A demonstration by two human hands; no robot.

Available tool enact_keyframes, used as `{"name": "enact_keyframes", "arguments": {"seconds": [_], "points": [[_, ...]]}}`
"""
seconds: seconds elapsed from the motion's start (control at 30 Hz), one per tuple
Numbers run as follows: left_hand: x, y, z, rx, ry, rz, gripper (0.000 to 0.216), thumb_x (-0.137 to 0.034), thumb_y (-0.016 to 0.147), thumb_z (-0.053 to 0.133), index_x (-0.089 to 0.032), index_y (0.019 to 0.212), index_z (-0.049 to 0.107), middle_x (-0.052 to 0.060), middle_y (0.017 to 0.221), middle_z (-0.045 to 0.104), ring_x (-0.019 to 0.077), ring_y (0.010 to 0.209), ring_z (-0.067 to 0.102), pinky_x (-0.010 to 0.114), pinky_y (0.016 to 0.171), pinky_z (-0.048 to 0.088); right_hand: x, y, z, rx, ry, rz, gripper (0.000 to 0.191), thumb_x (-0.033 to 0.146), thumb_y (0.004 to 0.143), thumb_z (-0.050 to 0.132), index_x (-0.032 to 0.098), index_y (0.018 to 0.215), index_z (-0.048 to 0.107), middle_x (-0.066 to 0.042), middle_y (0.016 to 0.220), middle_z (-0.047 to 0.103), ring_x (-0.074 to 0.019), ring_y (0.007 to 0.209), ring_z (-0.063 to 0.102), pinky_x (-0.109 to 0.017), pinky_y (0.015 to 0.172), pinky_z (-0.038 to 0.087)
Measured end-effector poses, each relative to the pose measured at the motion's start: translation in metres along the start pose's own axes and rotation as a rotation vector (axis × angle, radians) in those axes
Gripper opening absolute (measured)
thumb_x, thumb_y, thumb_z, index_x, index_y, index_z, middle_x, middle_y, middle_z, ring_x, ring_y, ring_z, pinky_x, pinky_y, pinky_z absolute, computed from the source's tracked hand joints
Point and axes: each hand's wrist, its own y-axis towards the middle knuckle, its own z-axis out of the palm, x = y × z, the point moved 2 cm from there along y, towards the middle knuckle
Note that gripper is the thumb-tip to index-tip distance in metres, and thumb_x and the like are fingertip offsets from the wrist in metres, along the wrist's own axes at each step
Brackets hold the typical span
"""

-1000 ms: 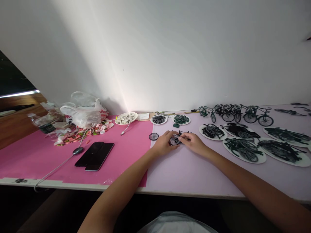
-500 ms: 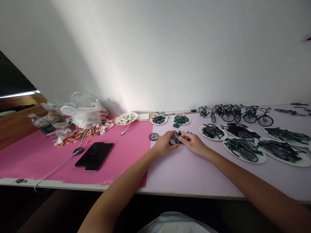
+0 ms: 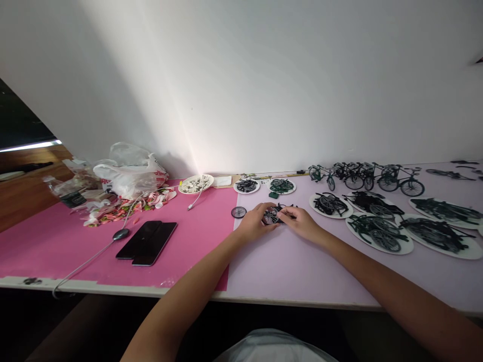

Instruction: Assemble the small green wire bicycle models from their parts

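Observation:
My left hand and my right hand meet over the pale lilac mat, both pinched on a small black toy bicycle wheel with silver spokes and the dark frame piece attached to it. The left fingers curl round the wheel's left rim. The right fingers grip the frame part just right of the wheel. A second loose wheel lies flat on the mat a little left of my left hand.
White plates of dark bicycle parts fill the right side, with finished toy bicycles standing behind them. Small plates sit by the wall. On the pink mat lie a black phone, a cable, plastic bags and scraps.
Almost nothing differs. Both hands stay on the wheel and frame piece, with only a slight shift of the fingers.

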Motion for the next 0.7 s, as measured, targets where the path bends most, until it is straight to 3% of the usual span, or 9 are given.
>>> {"name": "enact_keyframes", "arguments": {"seconds": [0.27, 0.47, 0.7], "points": [[-0.005, 0.000, -0.003, -0.058, 0.039, 0.032, 0.064, -0.045, 0.082, 0.078, -0.026, 0.138, 0.055, 0.009, 0.134, 0.066, 0.0268, 0.118, 0.066, 0.035, 0.097, 0.054, 0.002, 0.000, 0.001, 0.006, 0.019, -0.003, 0.044, 0.061, 0.096, 0.052, 0.020, 0.081, 0.063, -0.003, 0.077, 0.061, -0.0207, 0.076, 0.054, -0.030, 0.067, 0.040], [-0.008, -0.001, -0.004, -0.087, 0.022, -0.045, 0.065, -0.049, 0.081, 0.078, -0.028, 0.138, 0.054, 0.007, 0.128, 0.069, 0.0227, 0.096, 0.072, 0.033, 0.084, 0.056, 0.008, -0.001, -0.001, 0.034, 0.058, -0.001, 0.047, 0.064, 0.096, 0.051, 0.020, 0.080, 0.061, -0.003, 0.079, 0.060, -0.0207, 0.078, 0.053, -0.030, 0.068, 0.040], [-0.011, -0.001, -0.006, -0.085, 0.033, -0.084, 0.063, -0.048, 0.081, 0.077, -0.027, 0.136, 0.054, 0.007, 0.128, 0.070, 0.0235, 0.096, 0.072, 0.033, 0.083, 0.054, 0.008, -0.001, 0.001, 0.060, 0.077, -0.007, 0.047, 0.063, 0.094, 0.055, 0.021, 0.076, 0.058, -0.001, 0.075, 0.056, -0.0190, 0.075, 0.052, -0.030, 0.070, 0.040]]}}
